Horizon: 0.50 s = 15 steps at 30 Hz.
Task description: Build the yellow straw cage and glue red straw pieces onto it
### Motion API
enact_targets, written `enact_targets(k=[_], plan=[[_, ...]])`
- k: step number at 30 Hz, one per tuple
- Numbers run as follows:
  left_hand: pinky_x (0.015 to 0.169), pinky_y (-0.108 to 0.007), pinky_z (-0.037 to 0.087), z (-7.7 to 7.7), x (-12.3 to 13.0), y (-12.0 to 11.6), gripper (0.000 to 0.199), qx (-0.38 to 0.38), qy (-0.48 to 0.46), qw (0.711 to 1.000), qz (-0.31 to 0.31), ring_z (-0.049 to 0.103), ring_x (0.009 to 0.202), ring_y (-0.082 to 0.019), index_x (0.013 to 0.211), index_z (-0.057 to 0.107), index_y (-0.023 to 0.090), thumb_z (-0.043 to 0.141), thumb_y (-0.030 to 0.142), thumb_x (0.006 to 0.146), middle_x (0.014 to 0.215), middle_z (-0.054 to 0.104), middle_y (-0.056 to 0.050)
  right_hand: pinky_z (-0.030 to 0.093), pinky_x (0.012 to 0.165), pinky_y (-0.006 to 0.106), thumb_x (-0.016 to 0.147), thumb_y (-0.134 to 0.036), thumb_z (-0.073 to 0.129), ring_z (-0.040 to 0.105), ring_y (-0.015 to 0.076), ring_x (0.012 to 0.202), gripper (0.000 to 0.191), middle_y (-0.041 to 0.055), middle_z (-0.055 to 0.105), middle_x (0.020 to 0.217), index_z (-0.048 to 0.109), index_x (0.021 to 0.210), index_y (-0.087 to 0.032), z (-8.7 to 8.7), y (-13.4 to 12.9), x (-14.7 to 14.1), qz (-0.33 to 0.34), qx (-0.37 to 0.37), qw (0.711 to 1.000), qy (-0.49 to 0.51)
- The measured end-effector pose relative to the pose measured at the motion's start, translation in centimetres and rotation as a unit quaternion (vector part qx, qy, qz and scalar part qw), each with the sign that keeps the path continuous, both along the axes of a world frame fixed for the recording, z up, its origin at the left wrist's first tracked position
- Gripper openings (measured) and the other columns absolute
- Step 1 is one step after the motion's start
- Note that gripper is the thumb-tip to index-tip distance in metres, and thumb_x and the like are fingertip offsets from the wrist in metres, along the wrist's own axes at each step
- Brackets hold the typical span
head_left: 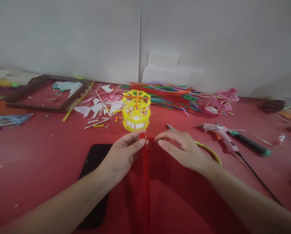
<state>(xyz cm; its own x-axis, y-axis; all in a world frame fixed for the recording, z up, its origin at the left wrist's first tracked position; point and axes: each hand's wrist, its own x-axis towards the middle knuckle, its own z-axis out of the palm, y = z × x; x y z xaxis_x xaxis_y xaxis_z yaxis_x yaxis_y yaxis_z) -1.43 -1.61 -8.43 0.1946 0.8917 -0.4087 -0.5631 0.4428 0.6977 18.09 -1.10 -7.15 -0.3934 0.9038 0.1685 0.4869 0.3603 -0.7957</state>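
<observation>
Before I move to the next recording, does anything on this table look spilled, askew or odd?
Mildly. White paper scraps and thin sticks lie strewn left of the yellow model, like loose offcuts. The pink model looks lopsided, its tiers out of line, though blur hides any damage.

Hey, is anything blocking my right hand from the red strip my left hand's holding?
No clear obstacle shows between your right hand and the red strip; only a fingertip of your left hand pokes out near its upper end. Blur hides finer detail.

Bright red strip (145, 172), yellow frame (136, 114) with orange cross (137, 97), red tabletop (50, 159)
</observation>
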Motion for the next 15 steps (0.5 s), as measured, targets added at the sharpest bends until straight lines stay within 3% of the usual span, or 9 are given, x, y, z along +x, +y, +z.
enact_targets(k=[2, 4, 6, 8, 9, 10, 12, 15], plan=[[0.064, -0.014, 0.056, 0.2, -0.1, 0.1, 0.025, -0.003, -0.028, 1.0, 0.004, 0.068, 0.065, -0.007, 0.089, 0.073, 0.017, 0.078, 0.006, 0.068, 0.076, 0.074, 0.0, 0.049, 0.071, 0.03, 0.096, -0.048, 0.044, 0.061, 0.0159, 0.077, 0.035, 0.0021, 0.067, 0.084, 0.062, 0.084, -0.02, 0.4, -1.7, -1.7, 0.023, -0.18, 0.981, 0.061], [0.059, -0.013, 0.054, 0.4, -0.2, 0.3, 0.027, -0.014, -0.037, 0.999, 0.023, 0.068, 0.062, -0.007, 0.09, 0.073, 0.021, 0.077, 0.005, 0.069, 0.073, 0.073, 0.002, 0.048, 0.069, 0.029, 0.094, -0.056, 0.043, 0.059, 0.0147, 0.072, 0.041, 0.0004, 0.063, 0.075, 0.057, 0.079, -0.021, 0.5, -3.4, -3.4, 0.071, -0.312, 0.94, 0.119], [0.057, -0.012, 0.054, 0.6, -0.4, 0.6, 0.027, -0.028, -0.037, 0.998, 0.041, 0.068, 0.061, -0.007, 0.089, 0.073, 0.022, 0.074, 0.003, 0.071, 0.071, 0.072, 0.003, 0.048, 0.065, 0.029, 0.093, -0.059, 0.043, 0.057, 0.013, 0.062, 0.042, -0.003, 0.055, 0.063, 0.054, 0.08, -0.021, 0.3, -4.8, -4.9, 0.109, -0.43, 0.869, 0.22], [0.058, -0.011, 0.053, 0.7, -0.5, 1.0, 0.025, -0.025, -0.038, 0.998, 0.051, 0.067, 0.061, -0.006, 0.088, 0.072, 0.022, 0.071, 0.002, 0.073, 0.072, 0.072, 0.003, 0.044, 0.051, 0.025, 0.091, -0.059, 0.045, 0.047, 0.0083, 0.044, 0.039, -0.0086, 0.044, 0.056, 0.049, 0.082, -0.021, 0.6, -5.5, -5.5, 0.11, -0.525, 0.786, 0.308], [0.059, -0.012, 0.054, 0.7, -0.5, 1.1, 0.024, -0.012, -0.04, 0.998, 0.056, 0.067, 0.063, -0.006, 0.09, 0.071, 0.022, 0.07, 0.003, 0.075, 0.074, 0.072, 0.003, 0.038, 0.043, 0.021, 0.091, -0.058, 0.047, 0.038, 0.0057, 0.037, 0.037, -0.0108, 0.038, 0.054, 0.047, 0.081, -0.022, 1.0, -5.5, -5.4, 0.097, -0.552, 0.76, 0.33], [0.061, -0.013, 0.055, 0.7, -0.6, 1.2, 0.022, 0.004, -0.042, 0.997, 0.059, 0.068, 0.065, -0.006, 0.093, 0.071, 0.023, 0.07, 0.007, 0.078, 0.078, 0.072, 0.003, 0.031, 0.038, 0.018, 0.091, -0.056, 0.049, 0.029, 0.0037, 0.034, 0.035, -0.012, 0.034, 0.054, 0.046, 0.081, -0.022, 1.6, -5.2, -4.9, 0.078, -0.561, 0.754, 0.333], [0.066, -0.02, 0.058, 0.7, -0.6, 1.2, 0.016, 0.029, -0.045, 0.996, 0.065, 0.068, 0.07, -0.009, 0.099, 0.069, 0.023, 0.067, 0.019, 0.084, 0.085, 0.072, 0.002, 0.019, 0.034, 0.017, 0.092, -0.054, 0.048, 0.021, 0.0036, 0.034, 0.035, -0.0115, 0.032, 0.053, 0.045, 0.078, -0.023, 3.4, -3.7, -3.2, 0.036, -0.506, 0.806, 0.304], [0.067, -0.027, 0.059, 0.6, -0.5, 1.1, 0.013, 0.012, -0.034, 0.998, 0.057, 0.068, 0.07, -0.013, 0.095, 0.069, 0.02, 0.061, 0.028, 0.089, 0.086, 0.07, -0.001, 0.021, 0.035, 0.02, 0.095, -0.05, 0.044, 0.025, 0.0062, 0.036, 0.032, -0.0089, 0.033, 0.052, 0.047, 0.078, -0.023, 6.5, 1.1, 0.6, -0.049, -0.287, 0.938, 0.189]])
